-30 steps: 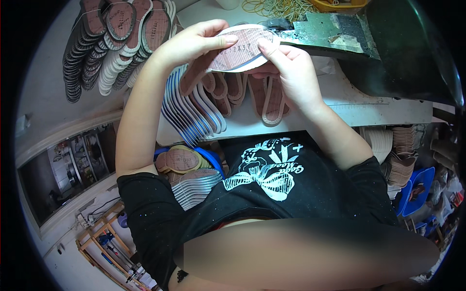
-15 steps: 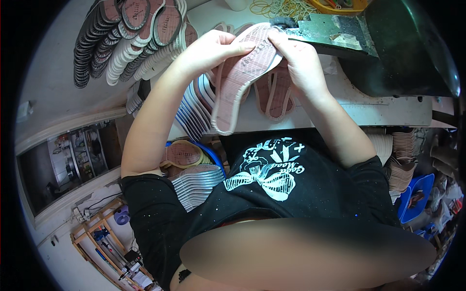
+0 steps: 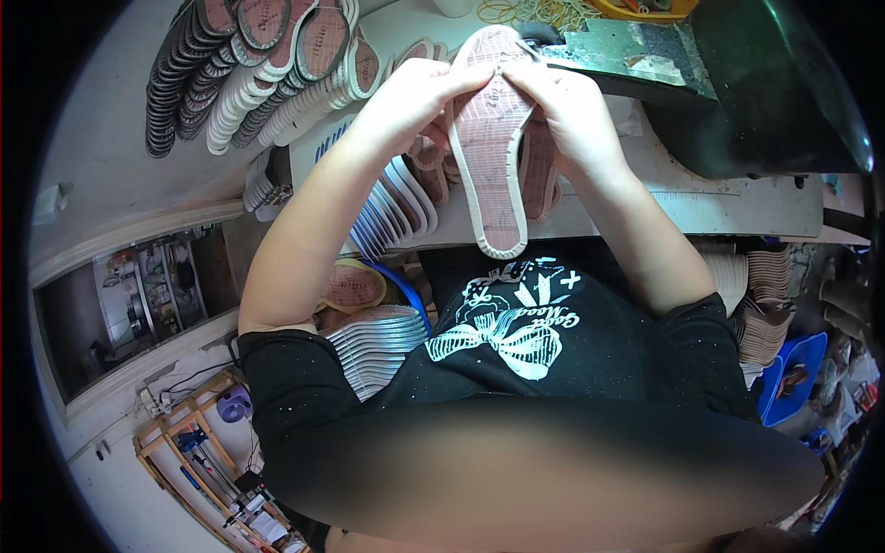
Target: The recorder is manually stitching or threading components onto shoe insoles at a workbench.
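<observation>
A pink shoe insole with a pale rim hangs nearly upright in front of my chest, its toe end up and its heel toward me. My left hand grips its left edge, with the thumb on the printed face. From the other side my right hand pinches it, and both thumbs almost meet near the upper middle. The fingers behind the insole are mostly hidden. Just behind it, another pink insole lies on the white table, partly covered.
Long rows of stacked insoles stand at the far left. A blue-edged stack sits by my left forearm. A dark green machine reaches in from the right, beside loose yellow bands. A blue bin stands lower right.
The insole has turned from a slant to nearly upright, its heel end swinging right. My left hand has shifted slightly right with it; my right hand keeps its pinch.
</observation>
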Demonstrator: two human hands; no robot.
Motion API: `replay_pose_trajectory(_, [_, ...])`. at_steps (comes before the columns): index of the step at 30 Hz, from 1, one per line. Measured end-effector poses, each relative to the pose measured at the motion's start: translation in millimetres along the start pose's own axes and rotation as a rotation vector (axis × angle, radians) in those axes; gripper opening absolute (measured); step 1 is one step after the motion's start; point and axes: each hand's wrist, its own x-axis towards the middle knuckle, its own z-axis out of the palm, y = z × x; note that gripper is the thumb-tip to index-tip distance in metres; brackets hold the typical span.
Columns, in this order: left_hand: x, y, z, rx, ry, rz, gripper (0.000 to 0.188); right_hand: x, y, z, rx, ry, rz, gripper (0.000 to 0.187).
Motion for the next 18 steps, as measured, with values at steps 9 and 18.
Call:
replay_pose_trajectory(9, [8.4, 11.0, -5.9, 0.117, -0.012, -0.116, 0.056, -42.9, -3.5, -15.0, -0.318, -0.270, 0.272, 0.023])
replay_pose_trajectory(18, [24.7, 8.7, -28.3, 0.198, -0.121, 0.038, 0.046, -18.1, -19.5, -12.5, -0.168, -0.258, 0.394, 0.027])
